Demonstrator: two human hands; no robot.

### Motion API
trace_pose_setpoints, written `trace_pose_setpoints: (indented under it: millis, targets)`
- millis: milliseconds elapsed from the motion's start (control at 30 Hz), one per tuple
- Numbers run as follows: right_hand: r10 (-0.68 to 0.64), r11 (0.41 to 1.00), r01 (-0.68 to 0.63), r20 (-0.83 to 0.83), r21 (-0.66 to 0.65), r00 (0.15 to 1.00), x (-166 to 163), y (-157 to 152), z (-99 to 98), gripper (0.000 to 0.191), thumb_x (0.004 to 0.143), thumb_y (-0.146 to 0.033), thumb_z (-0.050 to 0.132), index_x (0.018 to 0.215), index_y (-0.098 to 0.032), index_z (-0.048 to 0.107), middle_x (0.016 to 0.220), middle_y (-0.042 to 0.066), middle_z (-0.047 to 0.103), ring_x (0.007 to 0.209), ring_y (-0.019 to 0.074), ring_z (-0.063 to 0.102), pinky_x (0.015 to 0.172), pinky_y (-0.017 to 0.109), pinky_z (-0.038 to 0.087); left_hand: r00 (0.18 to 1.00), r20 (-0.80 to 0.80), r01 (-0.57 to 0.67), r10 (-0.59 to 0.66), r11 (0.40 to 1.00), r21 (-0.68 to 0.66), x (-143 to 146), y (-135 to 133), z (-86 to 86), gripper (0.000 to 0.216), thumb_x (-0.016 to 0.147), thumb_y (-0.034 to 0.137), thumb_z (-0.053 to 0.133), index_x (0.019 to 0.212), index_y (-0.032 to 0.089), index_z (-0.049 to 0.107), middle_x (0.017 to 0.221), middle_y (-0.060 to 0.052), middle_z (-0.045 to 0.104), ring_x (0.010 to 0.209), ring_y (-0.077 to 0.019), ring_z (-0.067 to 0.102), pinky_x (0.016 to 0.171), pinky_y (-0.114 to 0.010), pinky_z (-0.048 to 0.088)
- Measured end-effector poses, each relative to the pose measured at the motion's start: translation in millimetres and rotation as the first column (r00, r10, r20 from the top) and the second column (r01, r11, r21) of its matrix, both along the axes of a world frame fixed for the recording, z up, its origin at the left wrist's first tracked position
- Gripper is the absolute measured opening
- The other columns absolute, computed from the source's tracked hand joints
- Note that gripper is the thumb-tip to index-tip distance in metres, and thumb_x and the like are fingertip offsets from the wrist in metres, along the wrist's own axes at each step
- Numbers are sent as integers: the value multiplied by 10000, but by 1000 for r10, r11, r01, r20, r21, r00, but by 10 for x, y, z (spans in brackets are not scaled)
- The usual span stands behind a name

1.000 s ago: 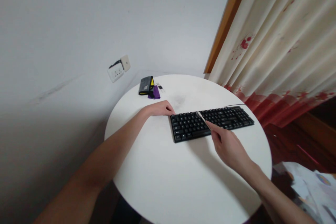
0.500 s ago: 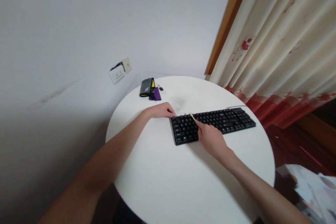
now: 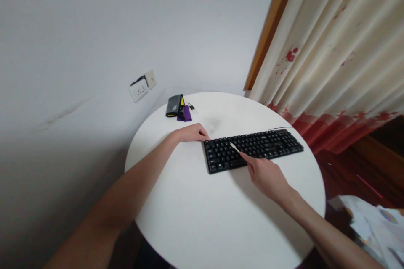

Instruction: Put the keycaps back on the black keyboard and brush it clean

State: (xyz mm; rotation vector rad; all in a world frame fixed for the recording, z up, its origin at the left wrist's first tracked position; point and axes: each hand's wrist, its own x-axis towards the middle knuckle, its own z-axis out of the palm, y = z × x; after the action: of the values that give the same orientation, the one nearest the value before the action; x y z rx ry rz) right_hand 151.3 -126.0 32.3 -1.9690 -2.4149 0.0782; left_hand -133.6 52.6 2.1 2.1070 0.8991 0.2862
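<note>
A black computer keyboard (image 3: 261,145) lies at a slight slant on the round white table (image 3: 189,201). At its far left corner, my left hand (image 3: 194,132) is closed, with its fingertips gripping the edge. Between the fingers of my right hand (image 3: 267,174) is a slim white toothbrush (image 3: 234,147), its head down on the keys in the left half of the keyboard. The hand hides most of the handle. My right index finger stretches along it, over the near rows.
Near the wall lie a grey and yellow folded pouch (image 3: 174,106), a purple cloth (image 3: 186,114) and a small black item (image 3: 192,107). The keyboard's cable (image 3: 280,127) runs behind it. A wall socket (image 3: 139,89) is at left, curtains (image 3: 315,71) at right.
My right hand has moved toward me and to the right, bringing the toothbrush from the keyboard's far edge onto the middle rows. My left hand stays at the corner.
</note>
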Motion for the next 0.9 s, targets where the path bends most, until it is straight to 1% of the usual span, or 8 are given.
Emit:
trace_pose_setpoints:
  millis: [167, 400, 500, 667, 900]
  targets:
    - [7, 1000, -7, -20, -13, 1000, 97, -80, -20, 505, 944, -210, 357, 1416, -319, 501, 928, 100, 735, 785, 236, 682, 673, 327, 451, 1000, -3, 0, 0, 1000, 3, -9, 21, -25, 245, 800, 322, 648, 905, 153, 790, 906, -62, 775, 826, -184, 684, 737, -235, 475]
    - [24, 999, -24, 1, -46, 1000, 211, -169, -14, 497, 955, -224, 351, 1420, -323, 497, 868, 97, 743, 752, 249, 693, 636, 319, 433, 1000, -4, 11, -11, 1000, 6, -11, 35, -47, 251, 806, 322, 641, 912, 148, 789, 908, -56, 775, 816, -180, 683, 725, -231, 468]
    - [28, 998, -29, -5, -49, 1000, 274, -208, -11, 500, 961, -224, 353, 1435, -326, 477, 868, 90, 746, 752, 246, 696, 638, 314, 429, 1000, -8, 9, -9, 1000, 8, -9, 33, -41, 253, 805, 325, 642, 916, 152, 790, 905, -53, 775, 814, -181, 681, 721, -232, 465]
    - [21, 998, -22, -27, -53, 999, 369, -267, -38, 472, 968, -238, 366, 1407, -330, 515, 887, 85, 751, 788, 254, 703, 644, 309, 421, 1000, -6, -9, 9, 1000, 7, 0, 6, -7, 252, 800, 324, 646, 906, 147, 791, 887, -56, 775, 806, -185, 678, 732, -239, 469]
    - [20, 998, -24, -62, -58, 998, 392, -303, -58, 479, 962, -228, 375, 1412, -319, 510, 895, 82, 754, 788, 245, 705, 644, 297, 415, 1000, 1, -3, 3, 1000, -6, -5, 5, -3, 259, 798, 335, 653, 899, 140, 788, 901, -60, 774, 827, -190, 679, 755, -245, 476]
